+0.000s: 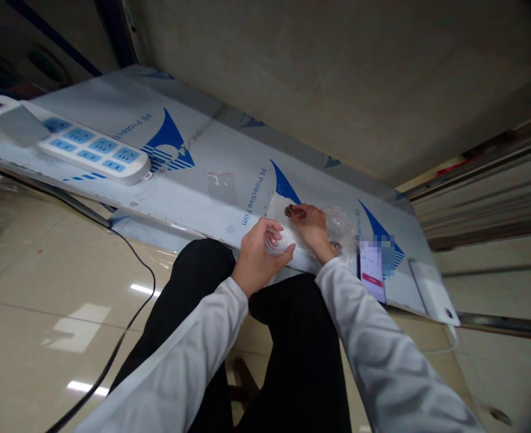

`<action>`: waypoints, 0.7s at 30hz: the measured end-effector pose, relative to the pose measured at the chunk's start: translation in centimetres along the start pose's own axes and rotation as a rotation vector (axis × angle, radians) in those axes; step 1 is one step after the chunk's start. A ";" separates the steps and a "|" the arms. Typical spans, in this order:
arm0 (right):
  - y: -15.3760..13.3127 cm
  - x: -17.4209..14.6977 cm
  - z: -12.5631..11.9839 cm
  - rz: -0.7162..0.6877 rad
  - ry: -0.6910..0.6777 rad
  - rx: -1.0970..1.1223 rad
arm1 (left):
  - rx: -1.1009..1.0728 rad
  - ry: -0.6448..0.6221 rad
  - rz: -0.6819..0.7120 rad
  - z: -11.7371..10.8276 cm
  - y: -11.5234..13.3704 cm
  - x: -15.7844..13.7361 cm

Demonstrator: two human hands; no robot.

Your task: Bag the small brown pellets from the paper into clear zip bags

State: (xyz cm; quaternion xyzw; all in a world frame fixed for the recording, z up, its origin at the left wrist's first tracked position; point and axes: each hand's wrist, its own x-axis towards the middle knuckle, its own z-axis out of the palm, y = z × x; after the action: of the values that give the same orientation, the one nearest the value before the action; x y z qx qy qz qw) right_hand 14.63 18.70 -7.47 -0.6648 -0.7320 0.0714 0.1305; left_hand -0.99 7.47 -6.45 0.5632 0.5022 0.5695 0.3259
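Observation:
My right hand is closed, its fingertips on a small dark brown, shiny piece whose kind I cannot make out. Beneath it lies a white sheet, partly covered by both hands. My left hand is at the sheet's near left side, thumb and curled fingers apart, with nothing plainly held. Crumpled clear plastic bags lie just right of my right hand. Another small brownish piece shows beside my right wrist.
A film-covered metal table carries a white power strip at the left and a flat clear bag nearer the middle. To the right are a lit phone and a white device. A black cable hangs off the front edge.

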 end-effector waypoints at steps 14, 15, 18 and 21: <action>0.0 1.5 -0.6 0.187 -0.024 0.209 | 0.020 -0.023 -0.008 -0.1 0.1 -0.1; 0.0 1.5 -0.6 0.191 -0.024 0.215 | 0.021 -0.025 -0.008 -0.1 0.1 0.0; 0.1 1.2 -0.7 0.198 -0.013 0.219 | 0.023 -0.026 -0.006 0.0 0.0 0.0; 0.3 0.8 -1.0 0.209 0.000 0.213 | 0.027 -0.028 -0.001 0.0 -0.1 0.0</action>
State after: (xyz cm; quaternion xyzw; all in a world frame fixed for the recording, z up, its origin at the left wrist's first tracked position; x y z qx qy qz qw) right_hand 15.15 19.42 -6.53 -0.7197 -0.6471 0.1620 0.1922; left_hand -0.98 7.46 -6.58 0.5751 0.5056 0.5547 0.3257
